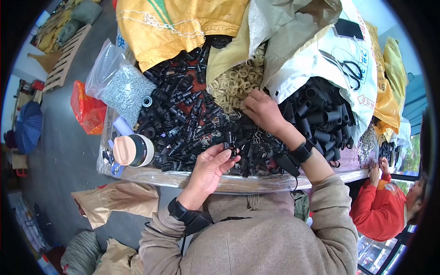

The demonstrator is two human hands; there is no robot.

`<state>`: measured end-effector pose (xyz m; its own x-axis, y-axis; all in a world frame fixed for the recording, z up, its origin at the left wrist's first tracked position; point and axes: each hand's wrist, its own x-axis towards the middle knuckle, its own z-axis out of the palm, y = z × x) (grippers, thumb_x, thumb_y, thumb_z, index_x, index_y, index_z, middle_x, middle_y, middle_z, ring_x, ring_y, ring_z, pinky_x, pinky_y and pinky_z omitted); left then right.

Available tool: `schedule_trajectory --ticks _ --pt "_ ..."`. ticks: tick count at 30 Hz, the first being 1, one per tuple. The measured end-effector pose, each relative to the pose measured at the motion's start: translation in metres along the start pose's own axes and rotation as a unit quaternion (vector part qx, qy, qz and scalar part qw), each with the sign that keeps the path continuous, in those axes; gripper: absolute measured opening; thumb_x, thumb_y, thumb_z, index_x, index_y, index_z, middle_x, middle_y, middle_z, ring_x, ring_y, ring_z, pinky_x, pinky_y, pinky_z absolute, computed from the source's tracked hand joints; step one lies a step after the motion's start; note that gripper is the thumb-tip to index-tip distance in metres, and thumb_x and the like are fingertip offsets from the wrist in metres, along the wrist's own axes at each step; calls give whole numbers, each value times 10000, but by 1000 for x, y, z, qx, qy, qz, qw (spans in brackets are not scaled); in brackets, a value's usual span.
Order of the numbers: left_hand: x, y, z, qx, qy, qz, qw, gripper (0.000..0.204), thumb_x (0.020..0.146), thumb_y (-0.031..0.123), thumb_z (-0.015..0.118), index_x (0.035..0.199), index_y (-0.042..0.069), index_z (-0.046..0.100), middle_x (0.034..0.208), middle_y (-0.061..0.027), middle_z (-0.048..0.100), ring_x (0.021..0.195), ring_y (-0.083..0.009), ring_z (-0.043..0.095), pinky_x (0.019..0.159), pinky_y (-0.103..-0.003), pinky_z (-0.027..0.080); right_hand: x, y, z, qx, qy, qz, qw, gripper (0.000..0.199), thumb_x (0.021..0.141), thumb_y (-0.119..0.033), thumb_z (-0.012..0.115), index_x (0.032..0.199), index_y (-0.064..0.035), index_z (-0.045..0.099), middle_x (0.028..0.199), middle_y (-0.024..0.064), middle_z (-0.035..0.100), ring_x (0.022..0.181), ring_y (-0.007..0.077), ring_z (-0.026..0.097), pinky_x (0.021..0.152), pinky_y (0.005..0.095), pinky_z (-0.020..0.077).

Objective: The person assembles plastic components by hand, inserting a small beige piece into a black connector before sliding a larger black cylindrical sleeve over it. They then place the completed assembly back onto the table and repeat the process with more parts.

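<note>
Black part (229, 143) in left hand (208, 168), near table edge (256, 184).

A workshop handling small parts, it appears: a plastic-wrapped surface (256, 184) carries heaps of small black plastic fittings (183, 97), looped cream plastic clips (233, 86) and short black tubes (323, 112), beside open woven sacks (183, 25). Far left, stuffed sacks (87, 12) and a slatted pale wooden frame (68, 59) occupy the grey floor (55, 133); at right, a person in a red top (378, 211) works too.

Left fingers (222, 157) pinched; right hand (264, 110) farther forward
</note>
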<state>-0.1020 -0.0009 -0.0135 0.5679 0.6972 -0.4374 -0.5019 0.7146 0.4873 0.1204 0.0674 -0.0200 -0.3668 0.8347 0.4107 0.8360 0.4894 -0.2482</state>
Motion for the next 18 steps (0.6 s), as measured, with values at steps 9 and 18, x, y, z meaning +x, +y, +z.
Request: schedule_trajectory --ticks 9,18 --pt "8 -16 14 24 -8 -17 1000 227 817 91 570 1011 -24 545 948 -147 604 831 -230 617 685 -237 537 -53 -41 -72 514 -184 241 803 103 812 -112 583 851 -25 546 617 32 516 529 106 506 489 219 410" --pt "12 -43 34 32 -42 -74 996 255 794 105 607 1018 -7 556 931 -106 611 818 -217 617 705 -244 517 -84 -49 -75 506 -104 201 832 138 817 -129 586 827 7 569 633 22 537 533 63 499 478 219 410"
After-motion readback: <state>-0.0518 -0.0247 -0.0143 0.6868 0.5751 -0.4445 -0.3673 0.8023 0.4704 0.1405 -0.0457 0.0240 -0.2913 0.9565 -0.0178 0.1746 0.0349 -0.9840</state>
